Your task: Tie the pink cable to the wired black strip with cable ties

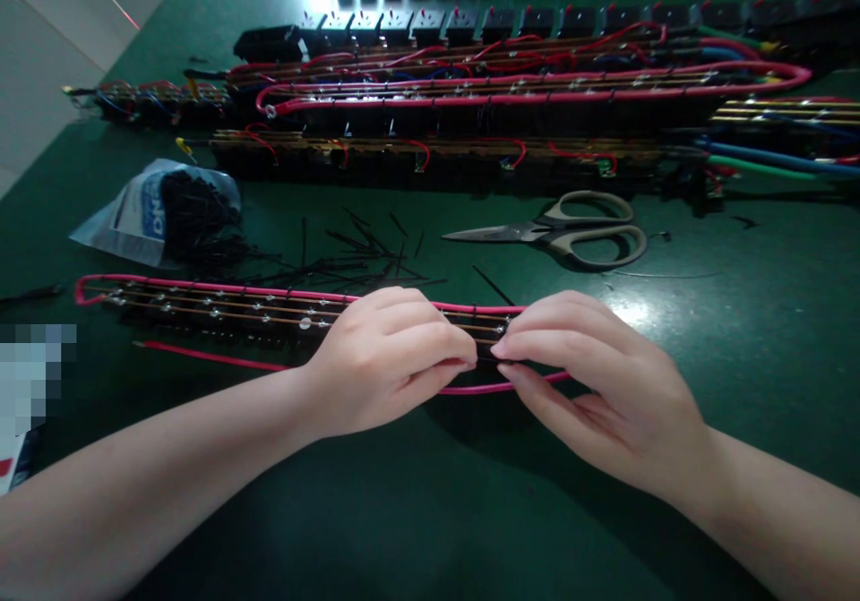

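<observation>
A long black socket strip (215,314) with brass rails and a pink-red wire (202,356) looped around it lies across the green table (430,511) in front of me. My left hand (386,359) is closed in a pinch over the strip's right part. My right hand (591,377) meets it fingertip to fingertip, its fingers pressed together on the strip's right end and the pink wire. What the fingertips pinch between them is too small to make out.
Loose black cable ties (356,256) lie scattered behind the strip, beside a plastic bag (161,211) full of them. Grey-handled scissors (571,232) lie to the right. Several more wired strips (470,108) are stacked in rows at the back.
</observation>
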Available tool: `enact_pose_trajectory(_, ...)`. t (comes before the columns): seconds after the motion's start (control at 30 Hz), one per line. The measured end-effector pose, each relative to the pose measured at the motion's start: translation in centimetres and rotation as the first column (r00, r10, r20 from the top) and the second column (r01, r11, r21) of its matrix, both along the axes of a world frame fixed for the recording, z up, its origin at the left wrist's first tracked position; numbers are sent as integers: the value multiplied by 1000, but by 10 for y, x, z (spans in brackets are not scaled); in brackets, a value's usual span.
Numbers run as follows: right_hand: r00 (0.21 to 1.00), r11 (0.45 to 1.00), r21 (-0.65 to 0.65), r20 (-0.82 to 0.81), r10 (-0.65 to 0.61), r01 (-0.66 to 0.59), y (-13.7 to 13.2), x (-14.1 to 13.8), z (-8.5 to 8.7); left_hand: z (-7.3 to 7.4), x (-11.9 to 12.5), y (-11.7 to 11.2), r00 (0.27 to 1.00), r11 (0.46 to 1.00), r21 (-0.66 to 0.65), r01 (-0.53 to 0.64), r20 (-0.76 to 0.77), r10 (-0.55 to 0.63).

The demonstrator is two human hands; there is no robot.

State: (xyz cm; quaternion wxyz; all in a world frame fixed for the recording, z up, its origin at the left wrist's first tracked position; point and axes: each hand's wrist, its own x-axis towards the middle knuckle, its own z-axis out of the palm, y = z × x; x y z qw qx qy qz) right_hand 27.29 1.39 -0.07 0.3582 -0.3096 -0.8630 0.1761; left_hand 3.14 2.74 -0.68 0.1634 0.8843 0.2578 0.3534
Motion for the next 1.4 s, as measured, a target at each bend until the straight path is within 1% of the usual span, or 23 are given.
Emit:
enact_pose_trajectory(0.1, 999, 1000, -2, -29, 16, -16, -1, 2, -1, -1, 0, 0, 1000, 1000, 24, 3, 11, -4)
enact_pose_trajectory(0.13, 999, 1000, -14, -46, 13, -13, -1, 3, -1, -1, 0, -1, 1000, 999, 45, -9, -8, 9)
enact_pose_trajectory(0.2, 995, 999, -48, -97, -12, 7, -3, 5, -1, -1, -1, -3, 992, 992, 118, -46, -110, 59)
enact_pose_trajectory(0.3, 982, 995, -93, -180, -60, 44, -5, 7, -2, 0, -1, -6, 936, 972, 223, -70, -322, 141)
enact_pose_trajectory(0.37, 978, 992, -108, -193, -79, 59, -5, 8, -2, 2, -2, -6, 893, 971, 229, -69, -420, 163)
enact_pose_trajectory(0.43, 980, 992, -105, -179, -89, 71, -5, 8, -3, 4, -3, -5, 870, 974, 217, -56, -468, 155)
enact_pose_trajectory(0.57, 982, 994, -62, -163, -99, 89, -5, 9, -5, 8, -5, -1, 878, 978, 204, -40, -460, 132)
enact_pose_trajectory(0.7, 972, 976, -44, -96, -216, 213, -7, 10, -3, 10, -7, -1, 894, 981, 180, -69, -425, 141)
enact_pose_trajectory(0.77, 968, 970, -33, -68, -242, 241, -8, 11, -2, 10, -6, -1, 894, 984, 156, -90, -423, 149)
enact_pose_trajectory(0.9, 980, 981, -5, -44, -196, 196, -8, 12, -2, 9, -6, -2, 887, 987, 92, -130, -434, 157)
enact_pose_trajectory(1.03, 982, 983, -21, -32, -185, 184, -5, 12, -3, 10, -7, -2, 889, 991, 28, -133, -438, 132)
enact_pose_trajectory(1.2, 992, 992, -23, -40, -123, 122, 0, 10, -6, 11, -7, -1, 879, 984, -70, -162, -464, 111)
enact_pose_trajectory(1.4, 990, 990, -13, -18, -143, 143, -3, 12, -3, 12, -7, -1, 875, 972, -145, -186, -475, 96)
